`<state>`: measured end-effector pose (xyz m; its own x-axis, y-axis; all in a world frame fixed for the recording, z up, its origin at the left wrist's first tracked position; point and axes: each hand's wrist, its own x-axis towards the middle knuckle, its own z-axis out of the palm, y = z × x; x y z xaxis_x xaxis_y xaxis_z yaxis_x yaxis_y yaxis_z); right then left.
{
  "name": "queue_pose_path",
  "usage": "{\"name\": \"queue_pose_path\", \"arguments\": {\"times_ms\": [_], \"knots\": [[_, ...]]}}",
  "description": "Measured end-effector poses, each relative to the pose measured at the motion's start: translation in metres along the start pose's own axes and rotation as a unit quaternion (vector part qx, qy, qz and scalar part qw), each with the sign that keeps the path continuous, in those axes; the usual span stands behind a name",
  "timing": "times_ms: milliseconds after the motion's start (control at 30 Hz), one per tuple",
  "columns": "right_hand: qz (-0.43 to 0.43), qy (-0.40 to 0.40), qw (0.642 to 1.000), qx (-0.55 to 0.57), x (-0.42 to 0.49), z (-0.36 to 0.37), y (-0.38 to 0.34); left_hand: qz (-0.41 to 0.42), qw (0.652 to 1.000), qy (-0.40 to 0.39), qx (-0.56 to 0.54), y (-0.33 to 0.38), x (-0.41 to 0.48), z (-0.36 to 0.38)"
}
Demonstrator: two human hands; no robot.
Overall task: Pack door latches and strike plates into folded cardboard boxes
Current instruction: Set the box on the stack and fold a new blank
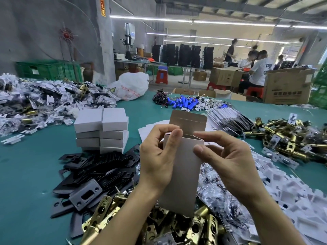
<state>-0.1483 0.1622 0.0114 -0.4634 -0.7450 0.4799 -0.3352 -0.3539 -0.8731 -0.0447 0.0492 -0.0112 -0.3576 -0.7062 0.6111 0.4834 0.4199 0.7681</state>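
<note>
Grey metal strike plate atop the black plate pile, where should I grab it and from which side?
Probably pinch its long edges across the middle, coming from above: the grey metal strike plate lies flat and uppermost on the black plate pile, both edges exposed.

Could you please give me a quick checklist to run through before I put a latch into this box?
1. Cardboard box gripped by left hand and right hand: ok.
2. Top flap standing open: ok.
3. Bottom end closed: cannot tell.
4. Inside empty: cannot tell.
5. Latches and strike plates lying close by: ok.
6. One hand free to pick: not ok, both hold the box.
</note>
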Motion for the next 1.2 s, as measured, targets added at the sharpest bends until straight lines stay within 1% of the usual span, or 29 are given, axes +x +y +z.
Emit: {"name": "queue_pose_path", "arguments": {"times_ms": [100, 167, 233, 333, 467, 633, 767, 900, 1033, 1133, 1200], "knots": [[-0.012, 0.008, 1.0, -0.003, 0.001, 0.0, 0.003, -0.007, 1.0, -0.021, -0.016, 0.001, -0.001, -0.002], [-0.03, 0.026, 0.999, -0.019, 0.001, 0.0, 0.001, -0.013, 0.999, -0.045, 0.006, 0.001, -0.001, -0.004], [-0.044, 0.046, 0.998, -0.016, 0.0, 0.001, -0.001, -0.038, 0.996, -0.072, 0.02, 0.001, -0.001, -0.006], [-0.056, 0.063, 0.996, 0.0, 0.001, -0.002, -0.003, -0.067, 0.993, -0.1, -0.002, 0.003, -0.001, -0.006], [-0.032, 0.034, 0.998, 0.033, 0.002, -0.002, -0.005, -0.05, 0.992, -0.099, -0.057, 0.007, 0.002, -0.007], [0.0, 0.024, 0.999, 0.022, 0.001, -0.004, -0.006, -0.042, 0.993, -0.1, -0.044, 0.007, 0.003, -0.007], [-0.015, 0.025, 0.999, 0.028, 0.001, -0.005, -0.007, -0.058, 0.991, -0.092, -0.073, 0.009, 0.005, -0.007], [-0.019, 0.015, 0.998, 0.054, 0.002, -0.007, -0.006, -0.038, 0.994, -0.087, -0.059, 0.012, 0.006, -0.007], [-0.027, -0.032, 0.999, 0.029, 0.001, -0.004, -0.011, -0.032, 0.994, -0.102, -0.035, 0.012, 0.006, -0.004], [-0.029, -0.016, 0.999, 0.026, 0.0, -0.001, -0.015, -0.049, 0.994, -0.091, -0.038, 0.012, 0.005, -0.003], [-0.029, -0.014, 0.999, 0.008, -0.002, 0.0, -0.019, -0.061, 0.992, -0.098, -0.059, 0.012, 0.004, -0.003]]}}
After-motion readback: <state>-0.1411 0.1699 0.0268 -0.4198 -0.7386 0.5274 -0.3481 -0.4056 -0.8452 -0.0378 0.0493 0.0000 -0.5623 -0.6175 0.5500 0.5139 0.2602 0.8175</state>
